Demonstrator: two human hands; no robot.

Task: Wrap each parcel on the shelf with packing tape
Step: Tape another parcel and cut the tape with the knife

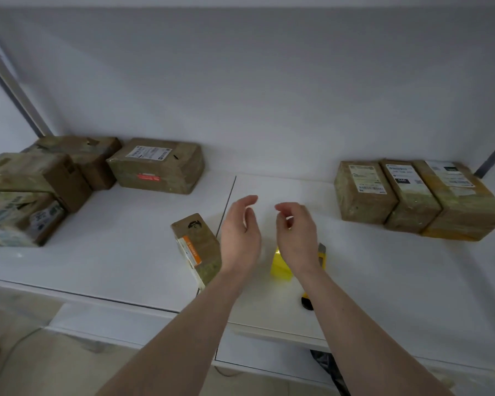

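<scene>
While both hands hover | left grip spread, right grip loose, empty | parcel beside left

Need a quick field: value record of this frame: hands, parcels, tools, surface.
left hand: left hand open, raised over the shelf, holding nothing
right hand: right hand fingers loosely curled, holding nothing
near parcel: small parcel just left of the left hand, orange label on its side
left group: four parcels, partly stacked
right group: three parcels side by side, touching
tools: yellow tape roll below the right hand; yellow utility knife partly hidden by the right wrist
surface: white shelf
</scene>
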